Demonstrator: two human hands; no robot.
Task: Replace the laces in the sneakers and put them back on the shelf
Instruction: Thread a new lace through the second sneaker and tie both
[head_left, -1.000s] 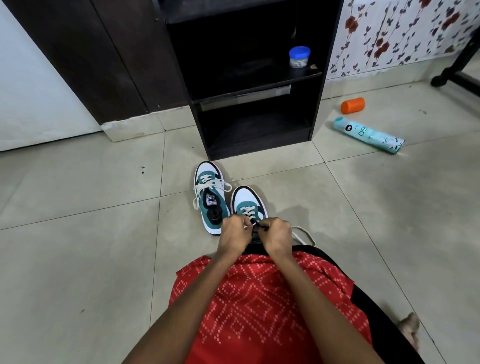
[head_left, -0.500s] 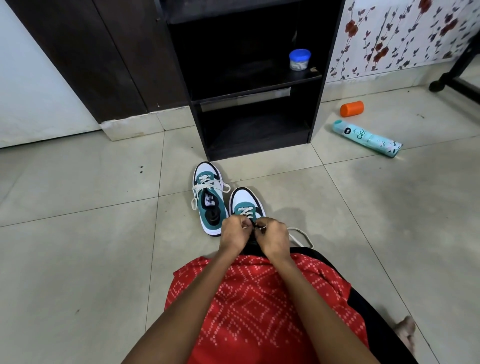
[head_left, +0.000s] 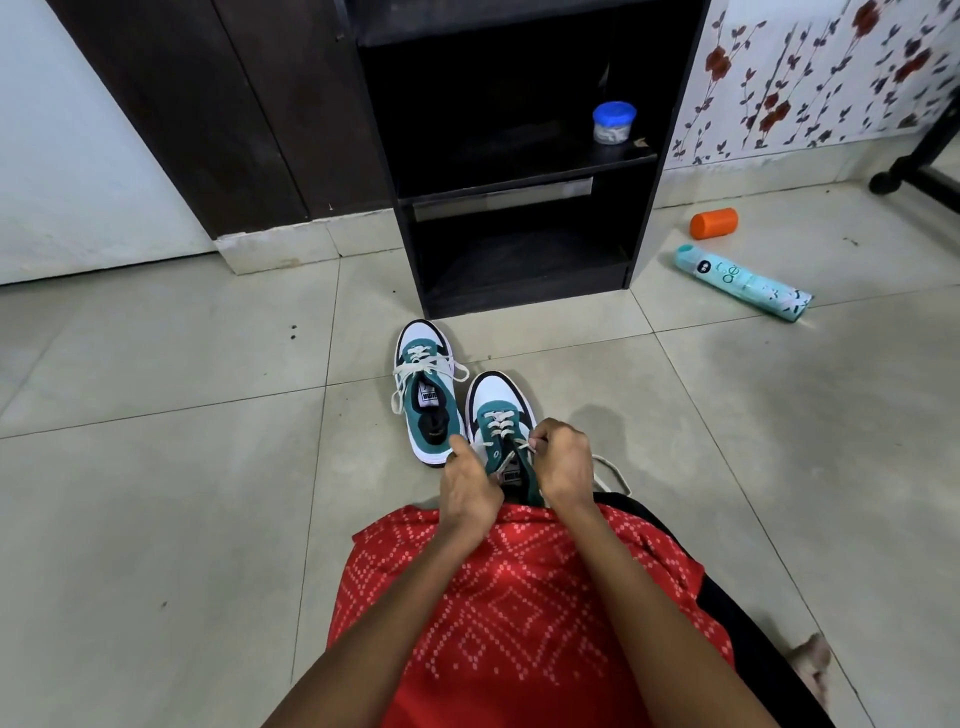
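Two white, teal and black sneakers stand side by side on the tiled floor in front of me. The left sneaker (head_left: 425, 395) has its white lace threaded and loosely tied. The right sneaker (head_left: 501, 421) sits nearer to me, partly under my hands. My left hand (head_left: 467, 486) grips its left side with the thumb up. My right hand (head_left: 561, 462) pinches the white lace (head_left: 613, 475) at the upper eyelets; the lace's loose end trails off to the right. The black shelf (head_left: 519, 171) stands just beyond the sneakers with its lower compartment open.
A small jar with a blue lid (head_left: 614, 123) sits on the shelf's middle board. An orange cap (head_left: 714, 222) and a teal spray can (head_left: 743, 283) lie on the floor at the right. A black furniture leg (head_left: 914, 171) is at far right. My red garment covers my lap.
My hands have moved apart: the left has slid to the sneaker's left side, the right stays on the lace. More of the threaded lace shows between them.
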